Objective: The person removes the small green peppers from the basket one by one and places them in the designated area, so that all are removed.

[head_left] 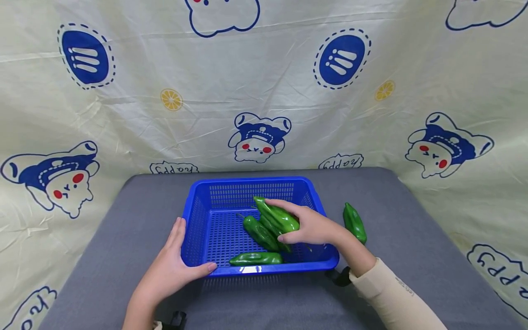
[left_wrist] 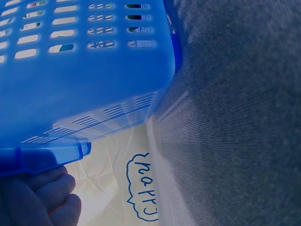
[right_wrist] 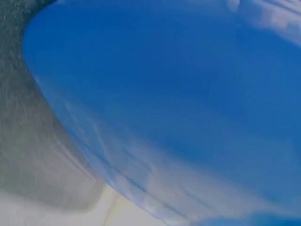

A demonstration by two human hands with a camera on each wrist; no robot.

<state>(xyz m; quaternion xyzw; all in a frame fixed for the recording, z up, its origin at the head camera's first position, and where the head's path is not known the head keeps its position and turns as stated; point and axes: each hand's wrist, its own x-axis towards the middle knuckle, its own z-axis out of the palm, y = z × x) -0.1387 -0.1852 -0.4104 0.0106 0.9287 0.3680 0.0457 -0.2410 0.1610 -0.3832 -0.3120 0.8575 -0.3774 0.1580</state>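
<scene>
A blue plastic basket (head_left: 255, 270) with slotted walls stands on the grey table. My left hand (head_left: 173, 261) is spread at its front left corner, thumb on the front rim and fingers along the left side; in the left wrist view those fingers (left_wrist: 56, 193) lie beside the rim. Inside the basket, my right hand (head_left: 313, 224) holds a shiny green pepper (head_left: 278, 216) between thumb and fingers. Under and beside it lie darker green peppers (head_left: 260, 233), partly covered. Another green pepper (head_left: 255, 259) lies along the front wall. Blue plastic fills most of the right wrist view, hiding the right hand's grip.
One more green pepper (head_left: 354, 223) lies on the grey tabletop (head_left: 396, 206), to the right of the basket. A pale printed cloth (head_left: 264, 82) hangs behind the table and down both sides. Black straps show near both wrists.
</scene>
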